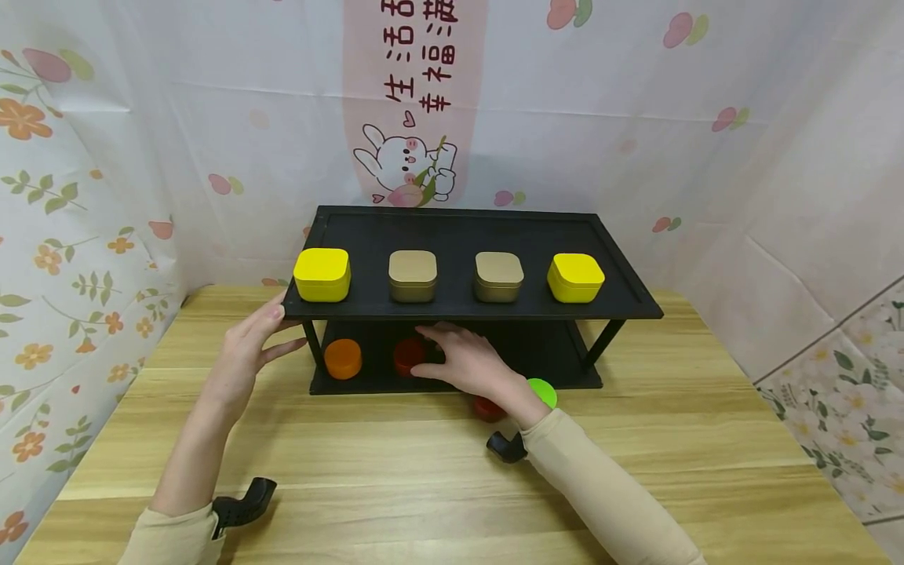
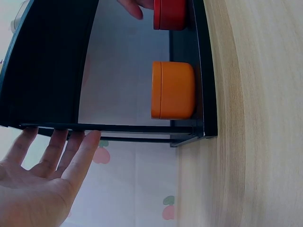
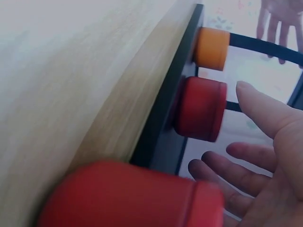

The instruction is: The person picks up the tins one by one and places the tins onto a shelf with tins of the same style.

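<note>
Placing step, we judge: our right hand (image 1: 469,362) lies loose-fingered and empty beside the round red tin (image 1: 407,356) on the black two-tier shelf's (image 1: 636,310) lower deck, left hand (image 1: 243,345) flat-fingered at the shelf's top corner; next comes fetching the second red tin (image 1: 487,408) under that wrist.

Lower shelf (image 1: 565,345) lies open rightward; orange tin (image 1: 343,359) and red tin (image 1: 407,355) crowd its left.
</note>
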